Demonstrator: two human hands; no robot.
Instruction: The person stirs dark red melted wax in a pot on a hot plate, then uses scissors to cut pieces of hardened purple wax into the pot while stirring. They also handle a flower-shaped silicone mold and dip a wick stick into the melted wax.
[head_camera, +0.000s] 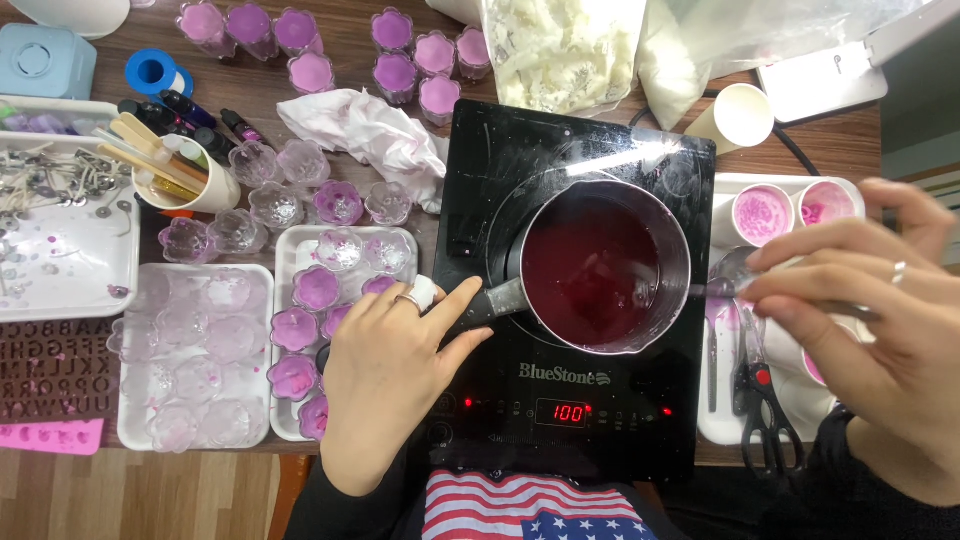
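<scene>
A steel saucepan (600, 268) of dark purple liquid sits on a black induction cooktop (560, 410) with a lit red display. My left hand (385, 370) grips the pan's handle (492, 300) at the cooktop's left side. My right hand (865, 320) is raised at the right and pinches a metal spoon (728, 272) whose bowl is level with the pan's right rim. A ring shows on each hand.
Trays of flower-shaped glass cups (310, 330), some filled with purple wax, lie left of the cooktop. More filled cups (400, 60) stand at the back. Paper cups (765, 212), scissors (765, 400), a crumpled cloth (370, 135), a cup of wooden sticks (175, 170) and bags of white flakes (560, 45) surround it.
</scene>
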